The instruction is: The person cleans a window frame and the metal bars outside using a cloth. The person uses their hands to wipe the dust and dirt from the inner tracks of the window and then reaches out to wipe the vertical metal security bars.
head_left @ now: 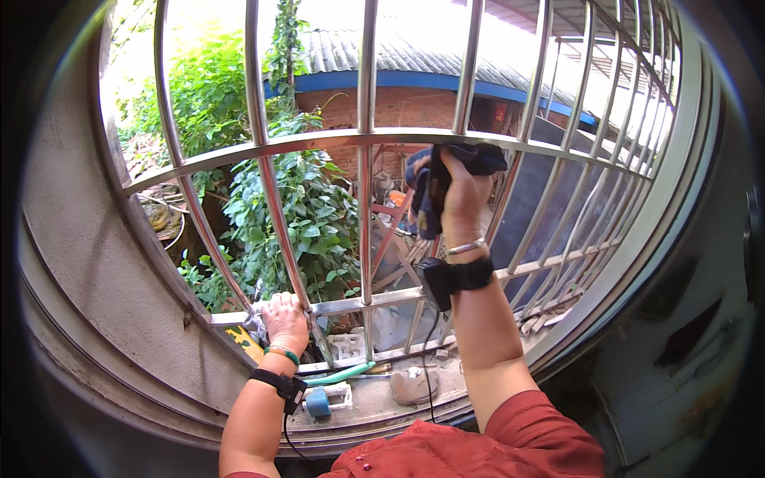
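My right hand [464, 199] is raised to the upper crossbar of a metal window grille [319, 142]. It grips a dark cloth [430, 187], which lies bunched against the rail and hangs down beside the wrist. Lower down on the left, my left hand [284, 323] is closed over the grille's lower crossbar [382, 299], close to an upright bar. Something crumpled and silvery [256, 317] sticks out beside its fingers; I cannot make out what it is. A black strap with a small box and cable sits on each wrist.
On the sill below lie a green tube [341, 374], a blue block [317, 402] and a rounded stone-like lump [414, 385]. The window frame [119, 279] curves along the left. Beyond the bars are leafy plants [287, 215] and a brick building [335, 111].
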Available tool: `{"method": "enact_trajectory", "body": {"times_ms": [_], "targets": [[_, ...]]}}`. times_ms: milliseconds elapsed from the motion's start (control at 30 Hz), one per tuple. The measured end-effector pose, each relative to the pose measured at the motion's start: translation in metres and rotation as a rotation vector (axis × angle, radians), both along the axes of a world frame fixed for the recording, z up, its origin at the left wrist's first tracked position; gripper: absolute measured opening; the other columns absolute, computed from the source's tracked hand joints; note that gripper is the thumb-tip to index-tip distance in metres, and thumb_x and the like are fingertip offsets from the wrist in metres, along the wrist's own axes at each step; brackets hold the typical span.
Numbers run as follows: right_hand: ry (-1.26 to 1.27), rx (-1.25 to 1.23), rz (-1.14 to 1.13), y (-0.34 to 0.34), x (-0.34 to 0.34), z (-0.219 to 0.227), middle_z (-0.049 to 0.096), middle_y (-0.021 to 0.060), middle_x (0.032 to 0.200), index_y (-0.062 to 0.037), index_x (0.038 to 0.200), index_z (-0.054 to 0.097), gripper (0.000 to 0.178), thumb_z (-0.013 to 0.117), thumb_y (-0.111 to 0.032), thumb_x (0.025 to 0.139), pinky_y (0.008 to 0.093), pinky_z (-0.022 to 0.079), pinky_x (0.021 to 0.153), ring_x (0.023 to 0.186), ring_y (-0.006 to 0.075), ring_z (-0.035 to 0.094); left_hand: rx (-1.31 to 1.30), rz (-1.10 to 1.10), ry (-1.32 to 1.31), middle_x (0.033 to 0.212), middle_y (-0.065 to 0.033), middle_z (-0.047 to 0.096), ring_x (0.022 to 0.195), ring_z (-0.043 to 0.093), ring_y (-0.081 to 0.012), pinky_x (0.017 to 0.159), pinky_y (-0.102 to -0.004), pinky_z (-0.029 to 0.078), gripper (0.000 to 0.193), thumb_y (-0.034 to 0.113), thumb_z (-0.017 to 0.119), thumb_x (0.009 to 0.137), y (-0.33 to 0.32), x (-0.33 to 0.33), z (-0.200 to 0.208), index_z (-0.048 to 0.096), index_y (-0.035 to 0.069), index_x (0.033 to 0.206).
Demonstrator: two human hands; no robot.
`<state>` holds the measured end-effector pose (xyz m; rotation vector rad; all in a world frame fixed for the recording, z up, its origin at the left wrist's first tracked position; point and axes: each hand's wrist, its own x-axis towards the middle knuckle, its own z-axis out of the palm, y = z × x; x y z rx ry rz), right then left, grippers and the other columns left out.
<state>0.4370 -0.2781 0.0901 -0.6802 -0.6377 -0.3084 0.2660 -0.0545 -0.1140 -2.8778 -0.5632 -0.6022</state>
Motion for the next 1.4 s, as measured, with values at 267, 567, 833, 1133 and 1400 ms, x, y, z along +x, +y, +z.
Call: {"method": "enact_trajectory", "body": {"times_ms": [267, 567, 833, 1133, 1400], "targets": [[0.074, -0.249, 0.924, -0.056, 0.055, -0.006, 0.063, 0.0104, 0.083, 0.0004, 0.094, 0.058, 0.026, 0.056, -0.020, 0.078, 0.0325, 0.053, 0.066, 0.073, 0.0217, 0.062, 0.045, -0.062, -0.103, 0.094, -0.0047, 0.050, 0.098, 0.044, -0.0221, 0.084, -0.0393, 0.032, 0.019, 0.017, 0.049, 0.074, -0.004, 0.010, -0.008, 0.053, 0.012, 0.092], [-0.052, -0.443, -0.336, -0.012, 0.009, -0.013, 0.059, 0.0045, 0.068, -0.0012, 0.079, 0.057, 0.011, 0.059, -0.006, 0.069, 0.0256, 0.046, 0.055, 0.062, 0.0138, 0.059, 0.061, 0.003, -0.071, 0.095, -0.0059, 0.050, 0.098, 0.045, -0.0226, 0.087, -0.0382, 0.031, 0.021, 0.016, 0.048, 0.075, 0.002, 0.001, -0.013, 0.053, 0.009, 0.094], [0.074, -0.673, -0.363, -0.029, -0.002, -0.173, 0.055, 0.0055, 0.076, -0.0052, 0.101, 0.043, 0.036, 0.063, -0.007, 0.071, 0.0294, 0.046, 0.064, 0.069, 0.0175, 0.057, 0.047, 0.024, -0.026, 0.102, -0.0067, 0.050, 0.103, 0.044, -0.0228, 0.088, -0.0382, 0.032, 0.026, 0.014, 0.050, 0.073, -0.007, 0.006, -0.003, 0.052, 0.009, 0.099], [0.059, -0.339, -0.480, -0.057, -0.055, -0.181, 0.056, 0.0038, 0.103, -0.0019, 0.112, 0.046, 0.041, 0.061, 0.005, 0.074, 0.0279, 0.041, 0.086, 0.094, 0.0151, 0.054, -0.075, 0.004, -0.060, 0.098, -0.0071, 0.051, 0.101, 0.045, -0.0231, 0.083, -0.0385, 0.034, 0.022, 0.017, 0.049, 0.074, -0.005, 0.008, -0.005, 0.051, 0.010, 0.095], [-0.178, -0.361, -0.324, -0.011, -0.081, -0.041, 0.058, 0.0088, 0.100, -0.0003, 0.112, 0.045, 0.041, 0.063, -0.003, 0.075, 0.0268, 0.044, 0.080, 0.088, 0.0165, 0.056, -0.053, -0.008, -0.080, 0.095, -0.0055, 0.051, 0.100, 0.044, -0.0228, 0.084, -0.0389, 0.032, 0.021, 0.017, 0.049, 0.074, -0.007, 0.008, -0.003, 0.052, 0.012, 0.094]]}}
